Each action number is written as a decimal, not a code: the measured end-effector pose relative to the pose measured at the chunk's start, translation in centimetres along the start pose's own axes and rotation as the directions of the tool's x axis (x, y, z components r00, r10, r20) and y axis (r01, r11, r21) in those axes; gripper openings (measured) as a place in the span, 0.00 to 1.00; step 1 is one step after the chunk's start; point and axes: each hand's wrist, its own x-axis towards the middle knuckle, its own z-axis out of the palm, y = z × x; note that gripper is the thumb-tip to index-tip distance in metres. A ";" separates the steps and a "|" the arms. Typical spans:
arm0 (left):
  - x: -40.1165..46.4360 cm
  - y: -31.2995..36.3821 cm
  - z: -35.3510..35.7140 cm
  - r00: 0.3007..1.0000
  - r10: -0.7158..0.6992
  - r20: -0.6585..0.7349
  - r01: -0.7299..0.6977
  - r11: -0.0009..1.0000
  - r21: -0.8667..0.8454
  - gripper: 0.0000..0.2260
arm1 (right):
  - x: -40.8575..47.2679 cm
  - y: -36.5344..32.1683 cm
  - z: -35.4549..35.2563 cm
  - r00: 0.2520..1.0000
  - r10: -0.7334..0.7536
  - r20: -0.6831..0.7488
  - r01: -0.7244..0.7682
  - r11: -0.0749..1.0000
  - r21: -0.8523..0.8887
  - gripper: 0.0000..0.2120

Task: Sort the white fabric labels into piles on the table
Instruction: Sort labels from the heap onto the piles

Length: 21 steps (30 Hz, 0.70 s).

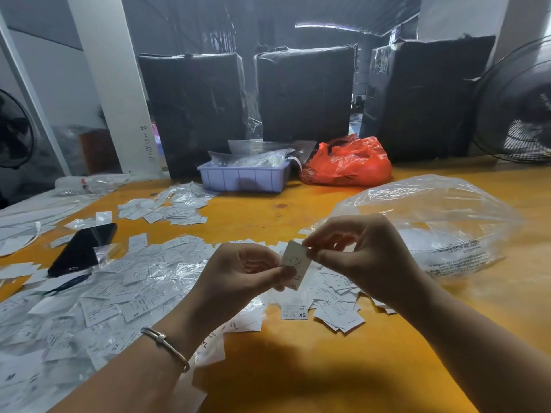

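White fabric label [293, 265] is held up above the yellow table [313, 368], between both hands, roughly centre frame. Left hand [243, 271] pinches its lower edge with thumb and curled fingers; right hand [351, 248] pinches the top corner, fingers curled in. Label is tilted and has small print on it, not legible.

Head view, rest of it:
- Loose labels [119, 299] spread over the left half of the table, mixed with clear plastic film; some show "XS", "S", "XL".
- Small pile [337, 305] of labels under and just right of the hands, on bare table.
- Another pile [170, 207] further back, left of centre.
- Black phone [82, 248] lying flat among the left-side labels.
- Bracelet [167, 345] on the left wrist.
- Clear plastic bag [441, 216] puffed up on the right, printed text on its near side, touching the table.
- Lilac tray [244, 177] at the back holding clear packets; red plastic bag [348, 162] just beside it on the right.
- Three black wrapped boxes [304, 93] stand behind the table.
- Fan [518, 105] at the far right edge, another partly visible far left.
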 end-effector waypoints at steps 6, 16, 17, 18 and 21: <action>0.1 -0.1 0.0 1.000 0.000 -0.013 0.000 1.000 0.001 0.13 | -0.1 0.4 0.6 0.990 0.027 0.138 -0.030 0.999 0.015 0.06; 0.2 -0.8 -0.3 0.998 -0.058 0.001 0.058 0.997 0.046 0.10 | 0.4 1.8 0.2 0.874 0.201 0.443 -0.249 0.967 0.052 0.19; 0.2 -0.9 -0.3 0.997 -0.075 -0.002 0.075 0.995 0.062 0.08 | 0.4 2.0 0.1 0.833 0.205 0.515 -0.246 0.969 0.012 0.18; 0.3 -1.1 -0.3 0.996 -0.089 -0.014 0.090 0.992 0.084 0.06 | 0.4 2.3 0.0 0.799 0.211 0.563 -0.229 0.973 -0.039 0.19; 0.3 -1.3 -0.5 0.991 -0.103 -0.083 0.116 0.979 0.168 0.03 | 0.2 2.9 0.1 0.839 0.224 0.496 -0.173 0.974 -0.148 0.22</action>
